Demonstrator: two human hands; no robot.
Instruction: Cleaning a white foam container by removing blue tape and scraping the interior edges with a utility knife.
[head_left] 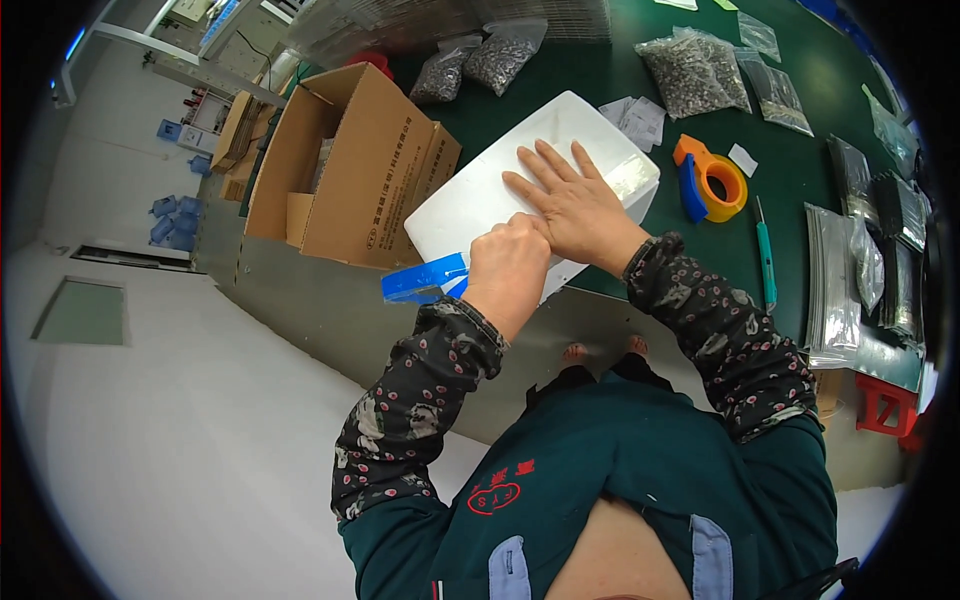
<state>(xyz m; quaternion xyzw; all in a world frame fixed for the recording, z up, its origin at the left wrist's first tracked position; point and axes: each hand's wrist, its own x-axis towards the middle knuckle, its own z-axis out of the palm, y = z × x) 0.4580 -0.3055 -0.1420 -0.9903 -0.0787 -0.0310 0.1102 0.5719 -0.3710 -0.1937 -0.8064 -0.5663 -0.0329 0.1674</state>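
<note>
White box [482,188], smooth, oblong, perhaps foam

Green table [735,250]: tape dispenser [700,165], teal tool [767,262], filled bags [692,75].

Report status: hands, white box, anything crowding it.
Right hand spread flat on white box. Left hand closed alongside, blue object at its edge. Cardboard carton close at box's left.

Bright, even indoor light; the glossy white rectangular box [488,180] catches glare at its right end, and the plain white wall [200,430] looks washed out. Fisheye distortion bends edges toward a black rim.
</note>
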